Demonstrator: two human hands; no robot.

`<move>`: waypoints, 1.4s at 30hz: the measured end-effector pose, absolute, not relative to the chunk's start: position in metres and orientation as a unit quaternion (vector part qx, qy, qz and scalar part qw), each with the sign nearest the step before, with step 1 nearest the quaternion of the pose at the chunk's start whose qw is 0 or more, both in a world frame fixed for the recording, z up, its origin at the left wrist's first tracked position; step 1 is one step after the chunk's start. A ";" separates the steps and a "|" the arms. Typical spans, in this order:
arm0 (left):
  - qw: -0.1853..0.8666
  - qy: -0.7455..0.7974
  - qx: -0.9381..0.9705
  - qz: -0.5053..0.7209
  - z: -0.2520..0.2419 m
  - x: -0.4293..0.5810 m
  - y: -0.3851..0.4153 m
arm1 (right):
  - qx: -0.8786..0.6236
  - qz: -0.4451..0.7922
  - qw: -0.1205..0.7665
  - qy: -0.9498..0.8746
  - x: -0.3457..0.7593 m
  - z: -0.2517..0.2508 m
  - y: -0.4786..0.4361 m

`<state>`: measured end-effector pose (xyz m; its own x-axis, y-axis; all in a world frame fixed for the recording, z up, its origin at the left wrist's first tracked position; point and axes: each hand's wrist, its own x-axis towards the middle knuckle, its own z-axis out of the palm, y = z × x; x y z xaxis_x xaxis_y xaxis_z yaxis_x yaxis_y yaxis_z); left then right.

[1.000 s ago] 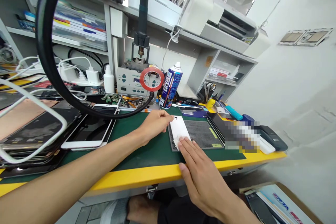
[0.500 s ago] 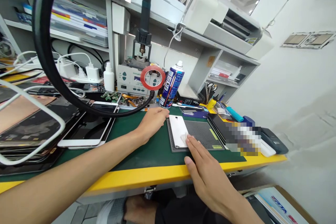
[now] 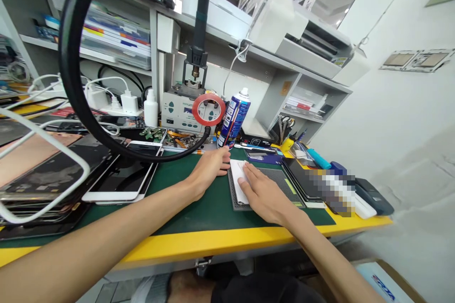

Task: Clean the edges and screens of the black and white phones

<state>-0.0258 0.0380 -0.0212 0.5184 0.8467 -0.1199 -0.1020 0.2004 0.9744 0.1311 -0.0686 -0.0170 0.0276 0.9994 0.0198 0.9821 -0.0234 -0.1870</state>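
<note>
A white phone (image 3: 237, 181) lies back side up on a grey dotted mat (image 3: 275, 179). My right hand (image 3: 265, 191) rests over it with the fingers laid together and nearly flat. Under those fingertips, near the phone's upper end, a small white wipe (image 3: 243, 164) shows in part; the rest is covered. My left hand (image 3: 213, 166) is at the phone's upper left edge, its fingers loosely parted and holding nothing. Whether its fingertips touch the phone, I cannot tell. Just behind the left hand stands a blue spray can (image 3: 234, 118).
Stacked phone screens and tablets (image 3: 119, 175) lie at the left, under a white cable (image 3: 76, 151). A thick black hose (image 3: 69, 52) loops across in front of the soldering station (image 3: 179, 109). Dark panels (image 3: 302, 177) lie right of the mat. The table has a yellow edge (image 3: 199, 241).
My right hand has slid up over the phone with the wipe, from its lower right corner to near its top. My left hand's fingers have loosened and spread. The view has shifted slightly.
</note>
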 end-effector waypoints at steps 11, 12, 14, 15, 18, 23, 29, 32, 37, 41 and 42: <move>0.700 0.348 0.526 0.336 -0.020 -0.026 0.036 | -0.657 -0.012 0.068 -0.750 0.123 -0.017 -0.041; 0.699 0.348 0.526 0.337 -0.020 -0.026 0.037 | -0.652 -0.014 0.071 -0.755 0.122 -0.018 -0.042; 0.697 0.348 0.527 0.340 -0.020 -0.026 0.037 | -0.641 -0.019 0.075 -0.763 0.119 -0.018 -0.047; 0.696 0.347 0.528 0.342 -0.020 -0.026 0.037 | -0.636 -0.022 0.075 -0.768 0.118 -0.018 -0.050; 0.694 0.344 0.531 0.344 -0.021 -0.027 0.037 | -0.621 -0.023 0.072 -0.781 0.114 -0.018 -0.063; 0.691 0.338 0.538 0.346 -0.024 -0.026 0.039 | -0.617 -0.010 0.067 -0.784 0.105 -0.018 -0.086; 0.689 0.330 0.551 0.336 -0.028 -0.026 0.041 | -0.610 -0.007 0.061 -0.790 0.091 -0.025 -0.114; 0.687 0.328 0.558 0.330 -0.028 -0.026 0.041 | -0.605 -0.018 0.053 -0.794 0.087 -0.031 -0.128; 0.684 0.326 0.565 0.326 -0.029 -0.025 0.041 | -0.595 -0.053 0.048 -0.800 0.084 -0.043 -0.143; 0.682 0.325 0.570 0.324 -0.029 -0.025 0.041 | -0.595 -0.094 0.054 -0.796 0.085 -0.051 -0.147; 0.681 0.325 0.570 0.324 -0.028 -0.025 0.041 | -0.597 -0.102 0.056 -0.794 0.086 -0.053 -0.147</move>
<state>-0.0253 0.0407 -0.0285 0.5782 0.8126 -0.0730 -0.0704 0.1389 0.9878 0.0857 -0.1472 -0.0528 -0.2812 0.9363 0.2104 0.9591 0.2667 0.0951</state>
